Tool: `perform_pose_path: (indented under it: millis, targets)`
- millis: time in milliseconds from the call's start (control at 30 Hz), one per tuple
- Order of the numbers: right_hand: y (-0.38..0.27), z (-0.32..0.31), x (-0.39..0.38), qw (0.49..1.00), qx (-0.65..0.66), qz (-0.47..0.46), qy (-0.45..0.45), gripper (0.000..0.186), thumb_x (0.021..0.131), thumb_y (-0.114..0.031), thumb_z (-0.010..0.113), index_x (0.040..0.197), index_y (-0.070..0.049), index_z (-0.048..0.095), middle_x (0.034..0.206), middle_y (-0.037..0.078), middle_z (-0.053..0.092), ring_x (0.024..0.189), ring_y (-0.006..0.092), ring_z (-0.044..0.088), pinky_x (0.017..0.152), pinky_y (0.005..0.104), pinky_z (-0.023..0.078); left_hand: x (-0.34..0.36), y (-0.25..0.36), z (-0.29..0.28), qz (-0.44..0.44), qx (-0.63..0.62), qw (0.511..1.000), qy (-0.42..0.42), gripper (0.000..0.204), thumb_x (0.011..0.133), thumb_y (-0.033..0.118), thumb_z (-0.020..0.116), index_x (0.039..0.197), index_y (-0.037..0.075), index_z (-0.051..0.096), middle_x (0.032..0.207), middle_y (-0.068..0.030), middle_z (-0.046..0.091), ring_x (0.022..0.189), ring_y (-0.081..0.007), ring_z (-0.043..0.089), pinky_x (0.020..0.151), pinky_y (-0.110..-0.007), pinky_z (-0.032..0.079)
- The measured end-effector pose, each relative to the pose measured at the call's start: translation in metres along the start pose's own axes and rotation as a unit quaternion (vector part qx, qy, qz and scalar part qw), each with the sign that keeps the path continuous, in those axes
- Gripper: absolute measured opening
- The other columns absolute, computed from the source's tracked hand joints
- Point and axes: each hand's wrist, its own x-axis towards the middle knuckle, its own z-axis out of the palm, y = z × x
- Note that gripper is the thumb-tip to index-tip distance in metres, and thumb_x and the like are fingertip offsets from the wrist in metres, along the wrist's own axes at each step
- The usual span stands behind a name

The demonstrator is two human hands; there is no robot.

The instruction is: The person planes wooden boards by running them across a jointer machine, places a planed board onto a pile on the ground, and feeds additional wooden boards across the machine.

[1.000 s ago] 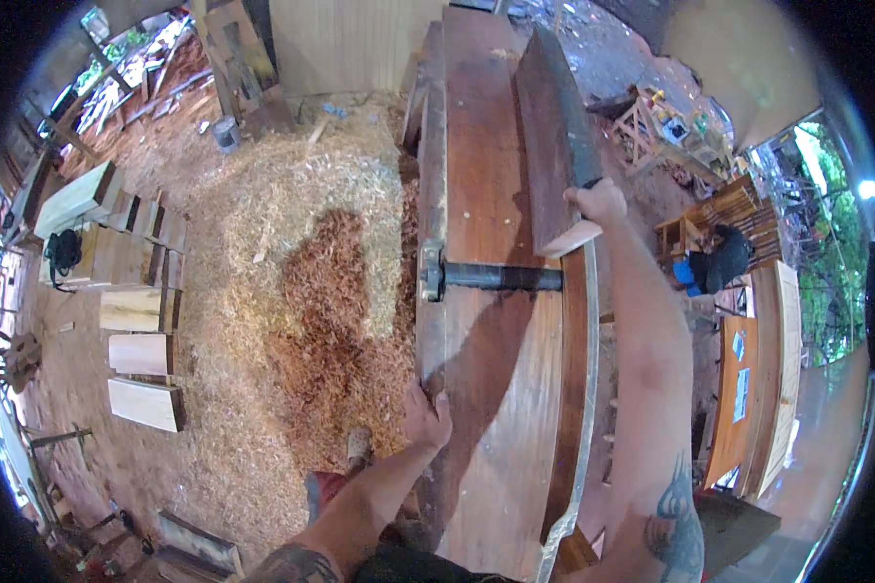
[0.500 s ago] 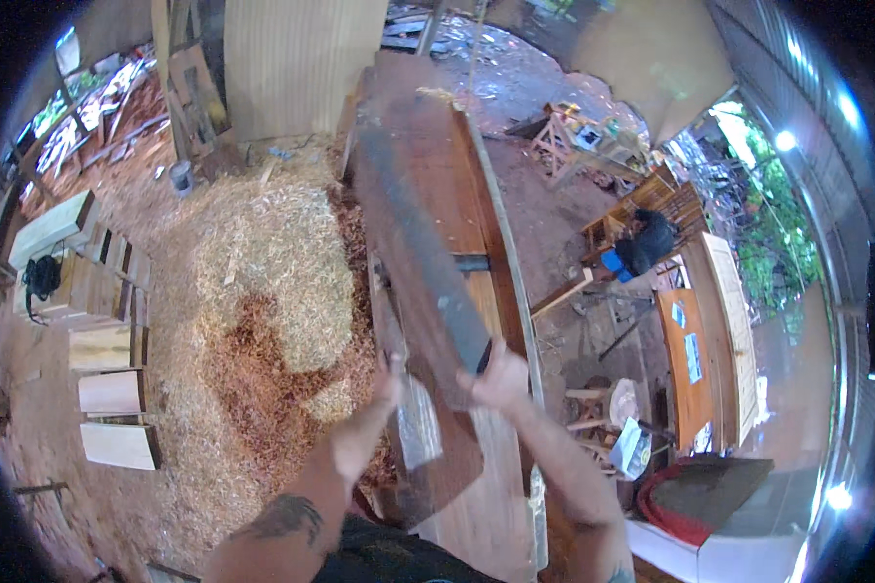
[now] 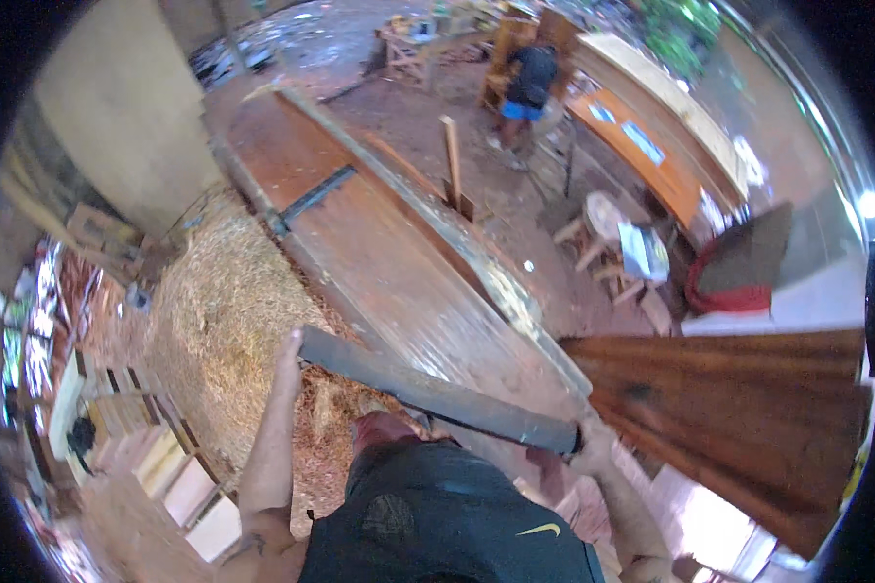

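A long, dark grey board [image 3: 437, 389] lies slantwise across the front of my body, held at both ends. My left hand [image 3: 296, 350] is closed on its left end, above the shavings. My right hand [image 3: 595, 449] grips the other end, which sits lower and nearer to me. Beyond the board runs a long reddish-brown wooden worktable [image 3: 389, 277] with a raised rail [image 3: 437, 238] along its far side. A dark crosswise slot [image 3: 317, 198] cuts through its top. Part of the near end of the table is hidden behind the board.
Wood shavings [image 3: 214, 282] heap up left of the table. Stacked planks [image 3: 180, 476] stand at the lower left. A wide brown board [image 3: 749, 408] juts in on the right. Another person [image 3: 530, 83] bends by wooden furniture at the back, with stools [image 3: 603, 219] nearer.
The board has swung from lengthwise over the table to crosswise before me. My left hand now holds its left end, and my right hand has moved right. The view has turned rightward.
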Motion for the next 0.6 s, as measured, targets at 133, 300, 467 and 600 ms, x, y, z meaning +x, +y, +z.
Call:
perform_pose_path:
  millis: [133, 300, 467, 600]
  targets:
    - [0.090, 0.011, -0.103, 0.985, 0.109, 0.107, 0.080, 0.082, 0.065, -0.028, 0.085, 0.138, -0.006, 0.056, 0.130, 0.019, 0.060, 0.127, 0.0391, 0.054, 0.112, 0.0483, 0.040, -0.042, -0.001, 0.085, 0.028, 0.061, 0.997, -0.030, 0.056, 0.099, 0.041, 0.065, 0.129, -0.006, 0.065, 0.122, -0.0140, 0.069, 0.108, -0.0211, 0.065, 0.095, -0.035, 0.051]
    - [0.153, 0.029, -0.196, 0.810, 0.428, 0.341, 0.212, 0.058, 0.090, -0.042, 0.070, 0.131, -0.002, 0.060, 0.118, 0.014, 0.066, 0.114, 0.0286, 0.062, 0.099, 0.0405, 0.049, -0.071, 0.012, 0.167, 0.026, 0.141, 0.983, -0.114, 0.056, 0.099, 0.045, 0.065, 0.123, -0.005, 0.067, 0.114, -0.0139, 0.070, 0.101, -0.0207, 0.066, 0.090, -0.033, 0.053]
    - [0.163, 0.063, -0.251, 0.664, 0.489, 0.486, 0.289, 0.059, 0.096, -0.058, 0.058, 0.119, -0.004, 0.065, 0.114, 0.009, 0.066, 0.098, 0.0195, 0.065, 0.074, 0.0360, 0.054, -0.090, -0.012, 0.223, 0.046, 0.205, 0.969, -0.127, 0.046, 0.099, 0.043, 0.065, 0.116, 0.001, 0.068, 0.107, -0.0095, 0.069, 0.095, -0.0178, 0.064, 0.077, -0.033, 0.054]
    - [0.159, 0.083, -0.301, 0.582, 0.498, 0.539, 0.350, 0.060, 0.095, -0.066, 0.054, 0.118, -0.012, 0.067, 0.109, 0.005, 0.066, 0.092, 0.0192, 0.062, 0.076, 0.0388, 0.052, -0.104, -0.024, 0.240, -0.014, 0.133, 0.974, -0.182, 0.040, 0.099, 0.039, 0.067, 0.116, 0.003, 0.069, 0.108, -0.0092, 0.069, 0.096, -0.0165, 0.062, 0.075, -0.033, 0.053]
